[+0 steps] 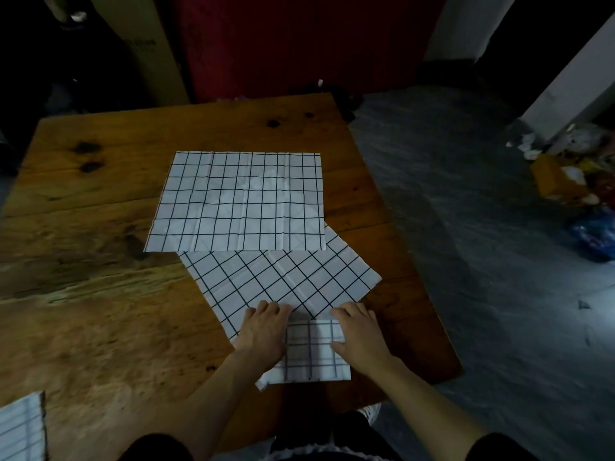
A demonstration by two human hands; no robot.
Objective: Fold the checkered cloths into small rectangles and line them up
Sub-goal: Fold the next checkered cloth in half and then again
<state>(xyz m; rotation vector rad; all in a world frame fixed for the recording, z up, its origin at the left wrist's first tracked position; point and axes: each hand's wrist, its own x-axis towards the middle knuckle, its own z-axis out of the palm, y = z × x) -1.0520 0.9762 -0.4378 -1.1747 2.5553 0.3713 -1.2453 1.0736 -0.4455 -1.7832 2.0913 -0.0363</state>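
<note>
- The left hand and right hand are lying flat, fingers straight and gripping nothing, pressing on the left and right sides of a small folded checkered cloth at the near edge of the wooden table.
- An angled unfolded cloth is lying partly beneath it, just beyond.
- A squarely laid unfolded cloth is overlapping that one's far edge.
- Another folded cloth is sitting at the near left corner.

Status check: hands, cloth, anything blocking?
Left hand and right hand flat on folded cloth. It overlaps angled cloth; third cloth beyond. Nothing blocking.
</note>
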